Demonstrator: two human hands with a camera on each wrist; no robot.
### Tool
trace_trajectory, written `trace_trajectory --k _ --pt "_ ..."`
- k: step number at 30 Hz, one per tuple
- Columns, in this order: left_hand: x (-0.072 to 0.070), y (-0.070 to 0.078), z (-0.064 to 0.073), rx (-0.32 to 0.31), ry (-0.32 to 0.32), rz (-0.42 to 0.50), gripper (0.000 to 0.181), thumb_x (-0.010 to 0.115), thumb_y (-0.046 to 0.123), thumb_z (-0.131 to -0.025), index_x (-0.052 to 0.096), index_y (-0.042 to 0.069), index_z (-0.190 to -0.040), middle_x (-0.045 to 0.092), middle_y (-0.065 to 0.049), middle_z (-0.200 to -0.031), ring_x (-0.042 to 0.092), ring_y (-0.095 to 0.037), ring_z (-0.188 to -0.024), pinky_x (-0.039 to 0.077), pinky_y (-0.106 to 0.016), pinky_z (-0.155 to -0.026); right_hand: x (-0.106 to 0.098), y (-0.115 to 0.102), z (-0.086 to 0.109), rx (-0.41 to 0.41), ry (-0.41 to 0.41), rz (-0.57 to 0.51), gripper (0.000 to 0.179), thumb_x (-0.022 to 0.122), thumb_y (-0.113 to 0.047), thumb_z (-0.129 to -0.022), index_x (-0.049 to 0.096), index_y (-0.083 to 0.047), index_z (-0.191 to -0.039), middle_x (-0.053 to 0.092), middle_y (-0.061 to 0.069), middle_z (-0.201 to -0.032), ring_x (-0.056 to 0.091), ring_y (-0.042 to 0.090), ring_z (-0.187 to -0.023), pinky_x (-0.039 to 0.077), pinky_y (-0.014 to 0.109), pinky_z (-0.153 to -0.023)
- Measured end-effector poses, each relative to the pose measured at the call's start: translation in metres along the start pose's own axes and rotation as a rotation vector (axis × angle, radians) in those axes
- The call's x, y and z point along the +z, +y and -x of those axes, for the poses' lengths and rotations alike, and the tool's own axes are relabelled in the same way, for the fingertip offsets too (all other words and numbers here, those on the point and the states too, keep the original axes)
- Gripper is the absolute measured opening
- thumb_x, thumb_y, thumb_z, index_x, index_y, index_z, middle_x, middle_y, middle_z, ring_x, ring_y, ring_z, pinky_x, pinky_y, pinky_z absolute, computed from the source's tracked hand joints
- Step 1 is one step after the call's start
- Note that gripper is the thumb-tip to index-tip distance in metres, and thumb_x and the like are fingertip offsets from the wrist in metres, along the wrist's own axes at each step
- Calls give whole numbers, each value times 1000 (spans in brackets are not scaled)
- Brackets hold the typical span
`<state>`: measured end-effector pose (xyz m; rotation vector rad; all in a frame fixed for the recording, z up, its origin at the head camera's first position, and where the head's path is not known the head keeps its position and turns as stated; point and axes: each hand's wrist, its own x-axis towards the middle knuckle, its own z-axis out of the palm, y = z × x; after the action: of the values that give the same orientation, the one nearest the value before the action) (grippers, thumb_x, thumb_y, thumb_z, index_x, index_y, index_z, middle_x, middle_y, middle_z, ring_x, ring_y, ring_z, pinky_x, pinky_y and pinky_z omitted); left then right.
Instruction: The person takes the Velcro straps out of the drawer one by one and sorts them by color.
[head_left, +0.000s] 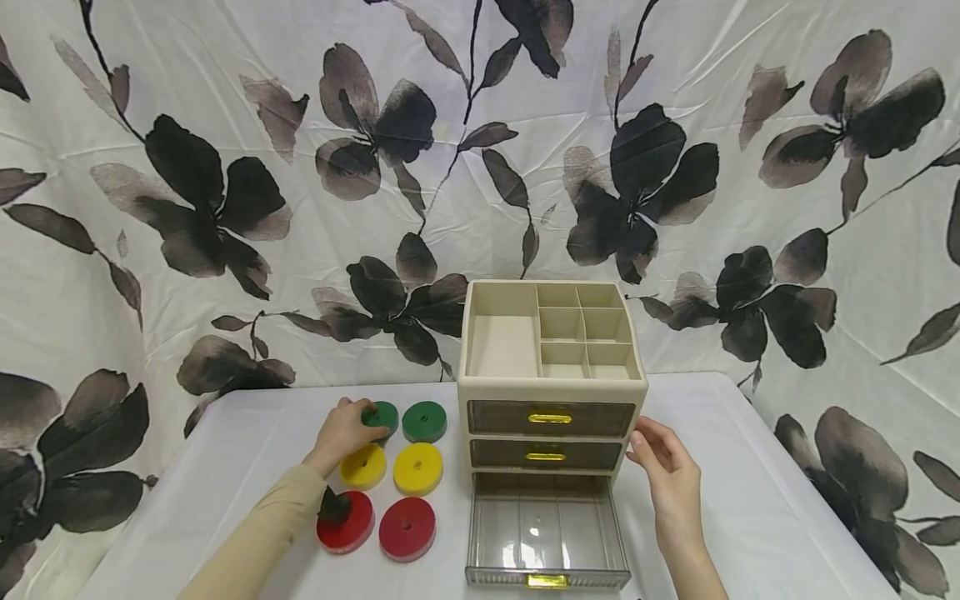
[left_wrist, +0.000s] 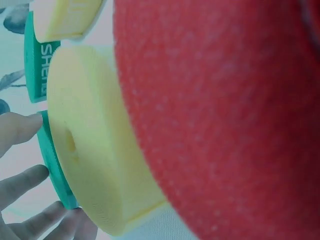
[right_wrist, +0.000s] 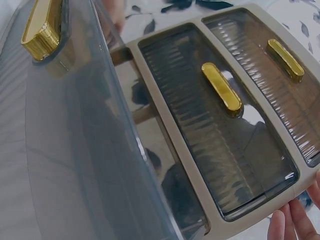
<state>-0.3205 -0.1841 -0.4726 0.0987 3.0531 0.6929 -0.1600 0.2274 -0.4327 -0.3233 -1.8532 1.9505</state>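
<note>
My left hand is at the far-left green disc, thumb and fingers set around its edge; in the left wrist view the fingertips meet the rim of that green disc. The right hand rests its fingertips against the right side of a cream drawer cabinet. In the right wrist view those fingers touch the cabinet's edge, loosely bent and holding nothing. The bottom clear drawer is pulled out, with nothing visible inside. Its two upper drawers are closed.
Beside the left hand lie another green disc, yellow discs and red discs, each with a small centre hole. A black wrist device covers part of the left red disc. Behind the white table hangs a floral cloth.
</note>
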Motion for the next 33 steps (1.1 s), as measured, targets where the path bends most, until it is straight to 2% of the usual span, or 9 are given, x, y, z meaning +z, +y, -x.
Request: trace_trajectory --k 6,15,20,26,33 --pt "-1 1 9 -6 -27 17 50 72 26 -82 59 -2 -122 52 -29 -117 56 -38 -99 49 -57 -93 0 0 0 3 -5 5 32 61 -19 -94 58 -3 -122 64 -12 -102 62 1 -93 52 15 -79" --pt "-9 9 30 36 25 51 44 71 23 -83 62 2 -120 55 -28 -119 56 -39 -101 51 -56 -91 -1 0 1 -5 -6 -5 31 61 -17 -94 58 -1 -121 64 -12 -101 62 1 -93 52 15 -78" --pt "-9 16 49 97 50 78 43 72 22 -84 62 3 -121 58 -24 -120 56 -37 -105 51 -55 -92 -1 0 1 0 -5 6 31 60 -18 -95 58 -2 -122 64 -12 -102 62 1 -93 52 15 -79" --pt "-10 28 73 140 85 107 44 72 20 -85 60 5 -125 58 -20 -126 55 -37 -114 49 -56 -94 -1 0 1 10 -5 14 32 60 -19 -95 58 -3 -122 64 -12 -102 62 1 -94 52 15 -79" --pt "-15 44 98 159 99 125 43 72 20 -84 61 8 -125 60 -16 -124 59 -34 -110 53 -53 -89 0 0 1 5 -3 7 32 60 -18 -95 58 -3 -122 65 -13 -102 62 0 -94 52 16 -79"
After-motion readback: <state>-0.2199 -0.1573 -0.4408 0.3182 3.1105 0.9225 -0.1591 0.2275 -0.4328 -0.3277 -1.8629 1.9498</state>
